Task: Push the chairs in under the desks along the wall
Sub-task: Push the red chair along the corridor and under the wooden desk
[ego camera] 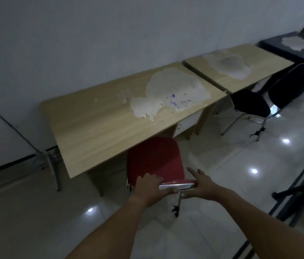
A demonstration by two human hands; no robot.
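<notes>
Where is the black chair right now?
In the head view's right side, the black chair stands pulled out from the second wooden desk, right of the red chair.

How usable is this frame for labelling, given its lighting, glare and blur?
Head view: dim overall; lamp glare spots on the glossy tiled floor; wide-angle bending at edges; black folding chair far right soft, red folding chair and both hands readable.

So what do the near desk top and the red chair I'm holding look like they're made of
The near light wood-grain desk top looks like laminate over board: a pale patch shows where the printed surface has peeled. The red chair appears to have a padded seat in matte fabric or vinyl, too dim to tell which, on shiny chromed metal tubing, which glints at the backrest under the left hand and right hand.
</notes>
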